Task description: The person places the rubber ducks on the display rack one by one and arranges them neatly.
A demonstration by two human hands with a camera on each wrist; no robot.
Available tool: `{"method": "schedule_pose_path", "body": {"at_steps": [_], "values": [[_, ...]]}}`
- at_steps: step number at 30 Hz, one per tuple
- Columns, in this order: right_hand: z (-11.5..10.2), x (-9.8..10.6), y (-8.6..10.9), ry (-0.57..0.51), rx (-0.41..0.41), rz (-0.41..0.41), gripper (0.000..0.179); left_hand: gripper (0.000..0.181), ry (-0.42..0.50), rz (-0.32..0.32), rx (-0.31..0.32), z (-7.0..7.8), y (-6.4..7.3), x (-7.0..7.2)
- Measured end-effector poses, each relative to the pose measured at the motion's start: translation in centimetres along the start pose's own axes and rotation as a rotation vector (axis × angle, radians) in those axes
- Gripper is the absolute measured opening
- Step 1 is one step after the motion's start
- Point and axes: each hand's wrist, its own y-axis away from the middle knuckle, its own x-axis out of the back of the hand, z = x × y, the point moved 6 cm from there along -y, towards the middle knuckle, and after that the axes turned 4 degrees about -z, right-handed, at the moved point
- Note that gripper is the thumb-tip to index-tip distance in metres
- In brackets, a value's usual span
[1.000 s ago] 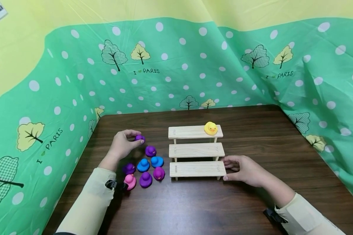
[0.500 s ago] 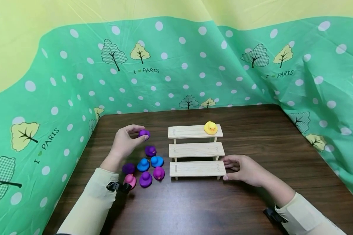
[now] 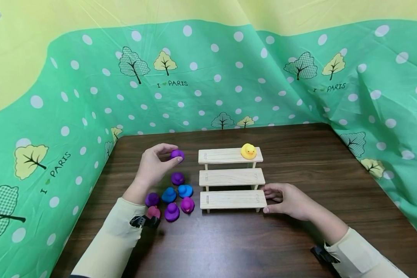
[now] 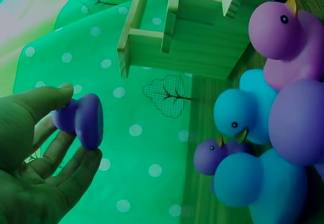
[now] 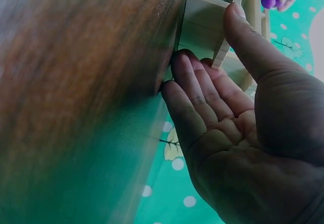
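Observation:
My left hand [image 3: 150,166] pinches a purple rubber duck [image 3: 178,154] between thumb and fingertips, raised to the left of the wooden step stand's top step [image 3: 222,155]. In the left wrist view, the duck [image 4: 90,122] is tipped sideways, its flat base facing away from the palm. My right hand [image 3: 292,202] holds the right end of the lowest step [image 3: 233,200], thumb at the front corner and fingers at the back. The right wrist view shows the thumb and fingers on either side of that board end [image 5: 205,24]. A yellow duck [image 3: 248,151] sits on the top step.
Several ducks stand on the dark wood table [image 3: 208,247] left of the stand: purple [image 3: 177,178], blue [image 3: 169,195], magenta [image 3: 187,205] and pink [image 3: 153,212]. The left wrist partly covers the pink one. A green polka-dot cloth [image 3: 215,92] hangs around the table.
My left hand has lifted the purple duck and carried it rightward and away from me, closer to the top step. The right hand and the stand have stayed in place.

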Motion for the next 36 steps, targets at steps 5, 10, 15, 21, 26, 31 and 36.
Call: {"method": "schedule_pose_path", "body": {"at_steps": [5,10,15,21,26,31,36], "values": [[0.1,0.0,0.0,-0.001,0.005,0.006,0.062,0.035,0.010,0.014,-0.003,0.3,-0.2,-0.5],[0.0,0.0,0.0,-0.001,0.008,0.007,0.061,0.035,0.051,0.040,-0.037,0.6,-0.3,-1.3],[-0.1,0.0,0.0,0.003,0.017,0.003,0.060,0.036,0.091,0.062,-0.090,1.2,-0.5,-2.3],[0.0,0.0,-0.1,0.021,0.008,0.003,0.060,0.033,0.098,0.056,-0.134,2.3,-0.9,-3.5],[0.2,0.1,-0.2,0.034,-0.009,0.003,0.059,0.032,0.114,0.041,-0.164,2.7,-1.3,-4.6],[0.3,0.1,-0.1,0.035,-0.010,0.009,0.058,0.034,0.141,0.023,-0.168,3.0,-1.9,-5.7],[0.2,0.0,-0.1,0.037,-0.001,0.009,0.059,0.034,0.152,-0.001,-0.157,3.4,-2.2,-6.7]]}}
